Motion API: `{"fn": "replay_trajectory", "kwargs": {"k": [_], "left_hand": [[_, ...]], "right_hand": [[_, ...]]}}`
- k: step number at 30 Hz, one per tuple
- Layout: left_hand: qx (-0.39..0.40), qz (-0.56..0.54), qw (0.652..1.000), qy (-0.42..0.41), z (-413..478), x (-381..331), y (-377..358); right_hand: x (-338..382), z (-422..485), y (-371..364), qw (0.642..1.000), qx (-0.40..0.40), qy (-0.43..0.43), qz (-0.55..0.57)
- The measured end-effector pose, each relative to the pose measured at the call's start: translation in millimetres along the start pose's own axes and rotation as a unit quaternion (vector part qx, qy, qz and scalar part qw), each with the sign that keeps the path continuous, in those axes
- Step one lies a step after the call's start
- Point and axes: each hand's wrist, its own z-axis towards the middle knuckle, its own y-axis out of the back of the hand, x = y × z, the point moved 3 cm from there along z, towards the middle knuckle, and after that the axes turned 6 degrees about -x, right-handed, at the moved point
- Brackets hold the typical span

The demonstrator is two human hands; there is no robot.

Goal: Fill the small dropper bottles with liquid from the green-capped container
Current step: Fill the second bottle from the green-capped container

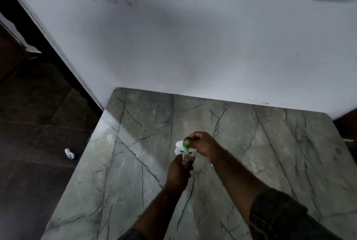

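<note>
A white container (179, 146) with a green cap (186, 140) stands on the marble table (135, 172) near its middle. My right hand (202, 144) grips the green cap from the right. Just in front of the container, my left hand (178, 172) holds a small clear dropper bottle (185, 157) upright, its mouth right below the green cap. The container's lower body is partly hidden behind the bottle and my hands.
A small clear item (110, 137) lies near the table's left edge. A white controller (69, 154) rests on the dark floor to the left. A pale wall (193, 37) rises directly behind the table.
</note>
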Motion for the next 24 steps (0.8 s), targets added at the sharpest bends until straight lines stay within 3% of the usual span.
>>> {"fn": "replay_trajectory", "kwargs": {"k": [6,12,15,22,24], "left_hand": [[0.010,-0.004,1.000,0.004,-1,-1,-2],[0.006,0.062,0.996,-0.063,0,-4,0],[0.017,0.058,0.997,-0.055,0,-1,-3],[-0.056,-0.035,0.998,-0.004,-4,5,5],[-0.066,-0.013,0.998,-0.010,-3,11,9]], "right_hand": [[2,2,-3,1.000,-0.012,0.001,-0.013],[-2,5,-3,1.000,-0.010,0.005,0.018],[-7,4,-5,1.000,-0.013,0.013,-0.002],[2,0,-4,0.999,-0.032,0.021,-0.010],[0,-1,-4,0.999,-0.030,0.023,-0.015]]}}
